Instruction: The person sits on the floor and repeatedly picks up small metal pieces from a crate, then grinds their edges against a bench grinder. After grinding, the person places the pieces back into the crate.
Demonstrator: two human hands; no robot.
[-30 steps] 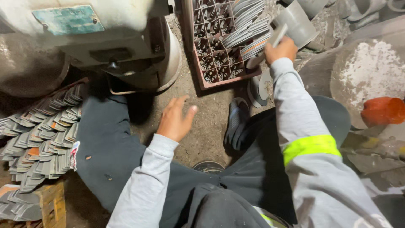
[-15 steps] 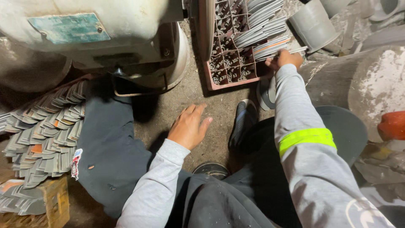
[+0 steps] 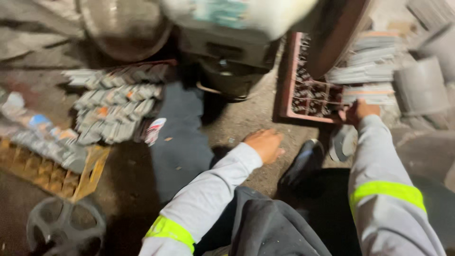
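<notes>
My right hand (image 3: pixel 360 112) is at the near right corner of a red plastic crate (image 3: pixel 287 95), just under stacks of flat grey metal pieces (image 3: pixel 367 73) that lie in it. Motion blur hides whether the fingers grip the rim or a piece. My left hand (image 3: pixel 265 144) hangs low over the dirt floor between my legs. Its fingers are loosely bent and hold nothing. Both arms wear grey sleeves with yellow reflective bands.
A big pale machine (image 3: pixel 237 19) stands ahead beside a round metal drum (image 3: pixel 125 28). More grey pieces (image 3: pixel 113 104) are piled on the left over a yellow crate (image 3: pixel 52 170). A black wheel (image 3: pixel 66 227) lies at lower left. My black shoe (image 3: pixel 305 161) and grey buckets (image 3: pixel 419 85) are on the right.
My right hand held a grey piece up over the crate, then came down to the crate's near corner. My left hand's spread fingers have curled. The view has swung left.
</notes>
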